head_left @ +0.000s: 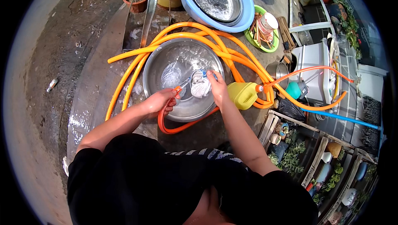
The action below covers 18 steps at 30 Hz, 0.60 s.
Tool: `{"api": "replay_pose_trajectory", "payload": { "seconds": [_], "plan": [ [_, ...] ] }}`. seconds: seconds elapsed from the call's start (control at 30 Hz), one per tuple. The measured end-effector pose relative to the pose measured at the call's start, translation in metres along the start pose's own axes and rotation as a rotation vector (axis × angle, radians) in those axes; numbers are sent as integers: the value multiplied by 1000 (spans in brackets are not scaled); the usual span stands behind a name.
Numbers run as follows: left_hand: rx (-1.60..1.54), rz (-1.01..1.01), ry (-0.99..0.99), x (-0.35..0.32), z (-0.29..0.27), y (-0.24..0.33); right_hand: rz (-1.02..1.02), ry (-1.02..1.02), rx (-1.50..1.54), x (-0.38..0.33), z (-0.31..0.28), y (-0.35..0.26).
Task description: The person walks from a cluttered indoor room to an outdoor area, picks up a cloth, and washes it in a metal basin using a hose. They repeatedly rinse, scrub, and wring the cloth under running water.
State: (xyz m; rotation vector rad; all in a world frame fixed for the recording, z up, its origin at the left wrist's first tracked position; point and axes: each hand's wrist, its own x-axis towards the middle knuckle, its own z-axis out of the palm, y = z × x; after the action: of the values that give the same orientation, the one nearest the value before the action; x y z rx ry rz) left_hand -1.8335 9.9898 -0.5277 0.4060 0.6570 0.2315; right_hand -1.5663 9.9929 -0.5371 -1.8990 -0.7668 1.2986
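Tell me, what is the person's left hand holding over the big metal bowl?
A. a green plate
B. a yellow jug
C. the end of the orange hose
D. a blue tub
C: the left hand grips the end of the orange hose above the metal bowl, while the right hand holds a white cloth; the yellow jug lies untouched beside the bowl.

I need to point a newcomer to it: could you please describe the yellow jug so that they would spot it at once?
Find the big steel basin ringed by orange hose. Just past its right rim, beside the right hand, lies the yellow jug. It is the only yellow plastic container there, tipped on its side, with an orange cap.
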Motion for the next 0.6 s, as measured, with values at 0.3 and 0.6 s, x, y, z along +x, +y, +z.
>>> {"api": "replay_pose_trajectory", "payload": {
  "seconds": [0.3, 0.6],
  "plan": [
    [-236, -80, 140, 23, 2, -12, 392, -24, 428, 33, 71, 63],
    [594, 154, 907, 98, -50, 5, -755, 256, -823, 42, 74, 27]
  ]
}}
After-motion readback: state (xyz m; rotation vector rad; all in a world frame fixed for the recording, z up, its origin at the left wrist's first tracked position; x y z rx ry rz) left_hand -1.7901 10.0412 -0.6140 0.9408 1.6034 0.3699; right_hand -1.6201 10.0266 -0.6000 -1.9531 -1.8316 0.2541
